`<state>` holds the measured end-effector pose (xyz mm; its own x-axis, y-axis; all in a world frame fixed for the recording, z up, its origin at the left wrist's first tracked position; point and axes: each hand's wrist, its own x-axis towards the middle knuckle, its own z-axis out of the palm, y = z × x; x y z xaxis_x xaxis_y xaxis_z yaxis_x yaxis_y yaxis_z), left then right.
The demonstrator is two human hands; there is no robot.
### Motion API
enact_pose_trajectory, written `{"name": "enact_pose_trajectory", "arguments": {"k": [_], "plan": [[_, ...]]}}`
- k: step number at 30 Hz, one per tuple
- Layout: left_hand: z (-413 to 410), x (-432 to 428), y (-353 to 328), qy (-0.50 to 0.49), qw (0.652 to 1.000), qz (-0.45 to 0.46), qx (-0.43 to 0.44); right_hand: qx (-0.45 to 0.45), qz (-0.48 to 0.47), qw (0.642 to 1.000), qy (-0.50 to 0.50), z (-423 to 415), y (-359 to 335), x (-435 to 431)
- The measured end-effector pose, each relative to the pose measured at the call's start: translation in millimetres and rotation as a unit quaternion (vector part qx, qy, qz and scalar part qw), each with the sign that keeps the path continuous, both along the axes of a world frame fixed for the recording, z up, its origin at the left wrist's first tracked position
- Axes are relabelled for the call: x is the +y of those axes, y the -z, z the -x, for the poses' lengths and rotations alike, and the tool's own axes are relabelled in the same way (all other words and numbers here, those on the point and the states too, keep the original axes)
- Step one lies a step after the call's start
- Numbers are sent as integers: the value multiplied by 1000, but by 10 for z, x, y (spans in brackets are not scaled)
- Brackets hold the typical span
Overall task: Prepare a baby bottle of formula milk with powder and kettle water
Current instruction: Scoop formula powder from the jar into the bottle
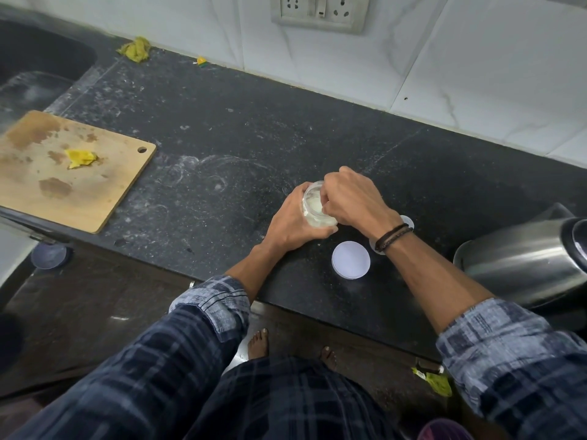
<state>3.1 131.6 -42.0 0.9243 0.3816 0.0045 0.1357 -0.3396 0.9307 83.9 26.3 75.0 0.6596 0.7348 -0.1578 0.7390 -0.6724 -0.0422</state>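
A clear plastic jar (pixel 314 206) with white powder inside stands tilted on the black counter, near the front edge. My left hand (pixel 293 223) wraps around its left side and holds it. My right hand (pixel 349 196) comes from the right with its curled fingertips dipped into the jar's open mouth; whatever they pinch is hidden. The jar's round white lid (pixel 351 259) lies flat on the counter just to the right. A small clear container (pixel 407 221) shows partly behind my right wrist. The steel kettle (pixel 521 258) stands at the right edge.
A wooden cutting board (pixel 70 173) with a yellow scrap lies at the left, beside the sink (pixel 35 68). A yellow cloth (pixel 136 49) lies by the back wall. Wall sockets (pixel 320 11) are above the counter. My bare feet (pixel 259 342) are on the floor below.
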Motion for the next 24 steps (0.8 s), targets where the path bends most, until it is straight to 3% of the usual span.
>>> {"name": "enact_pose_trajectory", "arguments": {"k": [11,24], "plan": [[-24,3,20,5,1000,-11,-12,107,-35,993,36,-81,-72,-26],[-11,-8,-24,5,999,-37,-19,205,-149,959,125,-122,-90,-216]]}}
